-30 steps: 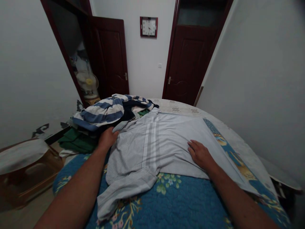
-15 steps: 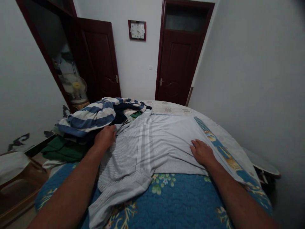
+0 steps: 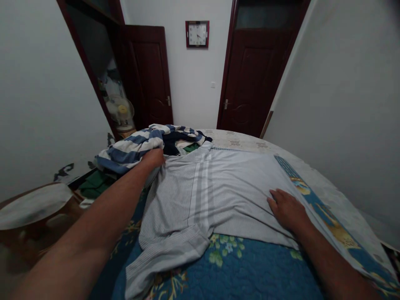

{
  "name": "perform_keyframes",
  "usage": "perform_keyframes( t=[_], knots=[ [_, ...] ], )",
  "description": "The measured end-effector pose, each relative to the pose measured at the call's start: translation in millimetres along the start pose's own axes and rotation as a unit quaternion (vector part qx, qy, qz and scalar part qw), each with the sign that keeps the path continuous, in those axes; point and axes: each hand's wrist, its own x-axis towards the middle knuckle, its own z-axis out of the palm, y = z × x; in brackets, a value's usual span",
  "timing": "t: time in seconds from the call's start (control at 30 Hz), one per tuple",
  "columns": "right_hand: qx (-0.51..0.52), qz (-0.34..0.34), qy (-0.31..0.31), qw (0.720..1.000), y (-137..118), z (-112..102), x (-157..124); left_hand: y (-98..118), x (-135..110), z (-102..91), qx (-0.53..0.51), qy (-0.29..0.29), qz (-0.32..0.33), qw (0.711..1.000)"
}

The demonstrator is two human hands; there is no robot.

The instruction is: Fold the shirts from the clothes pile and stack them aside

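Observation:
A pale grey pin-striped shirt [image 3: 218, 187] lies spread flat on a bed with a blue floral quilt [image 3: 250, 266]. My left hand [image 3: 153, 159] is closed on the shirt's collar end, at its far left, right against a pile of clothes. My right hand [image 3: 289, 209] lies flat with fingers stretched out on the shirt's right part, near its hem. One sleeve of the shirt trails toward me over the quilt.
A pile of clothes [image 3: 146, 143] with a blue and white striped top sits at the bed's far left, green cloth below it. Two dark wooden doors [image 3: 250, 79], a wall clock [image 3: 197, 34] and a fan [image 3: 121, 111] stand behind. A round stool [image 3: 31, 206] is at left.
My left hand has moved farther away along the collar end toward the pile. My right hand has slid to the right across the shirt. The camera has swung slightly.

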Motion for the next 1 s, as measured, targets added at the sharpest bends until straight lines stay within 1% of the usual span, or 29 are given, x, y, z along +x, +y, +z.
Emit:
perform_keyframes(
  t=[0.07,0.13,0.27,0.4,0.47,0.53,0.6,0.67,0.73,0.8,0.9,1.0],
  knots=[
    [0.002,-0.002,0.001,1.000,1.3,-0.6,0.5,-4.8,-5.7,4.5,0.042,0.012,-0.025,0.999],
    [0.007,-0.004,0.001,1.000,1.8,-2.2,0.6,-6.3,-16.4,13.3,0.077,0.019,-0.034,0.996],
    [0.024,-0.008,-0.001,1.000,0.3,-5.6,-0.5,-2.2,-43.3,32.9,0.101,0.040,-0.024,0.994],
    [0.027,0.009,0.005,1.000,-6.2,-9.3,-0.1,4.8,-68.4,39.3,0.108,0.055,-0.006,0.993],
    [0.026,0.007,0.011,1.000,-13.6,-12.9,0.8,10.2,-84.2,40.3,0.110,0.080,0.042,0.990],
    [0.026,-0.011,0.016,0.999,-24.8,-18.0,0.8,17.7,-105.3,44.1,0.090,0.079,0.126,0.985],
    [0.034,-0.045,0.010,0.998,-39.0,-23.9,-1.2,26.0,-131.6,51.9,0.051,0.032,0.212,0.975],
    [0.046,-0.087,-0.015,0.995,-53.9,-29.6,-4.9,32.4,-159.1,61.5,0.020,-0.028,0.269,0.962],
    [0.053,-0.112,-0.049,0.991,-66.1,-34.2,-8.6,34.5,-181.3,69.5,0.017,-0.060,0.301,0.951],
    [0.051,-0.112,-0.073,0.990,-73.5,-37.9,-11.0,32.8,-193.8,73.4,0.029,-0.068,0.316,0.946],
    [0.040,-0.085,-0.085,0.992,-74.5,-42.9,-12.8,27.8,-198.7,71.4,0.043,-0.062,0.319,0.945],
    [0.029,-0.045,-0.082,0.995,-66.2,-48.4,-15.8,23.9,-204.4,61.1,0.007,-0.077,0.345,0.936]
  ],
)
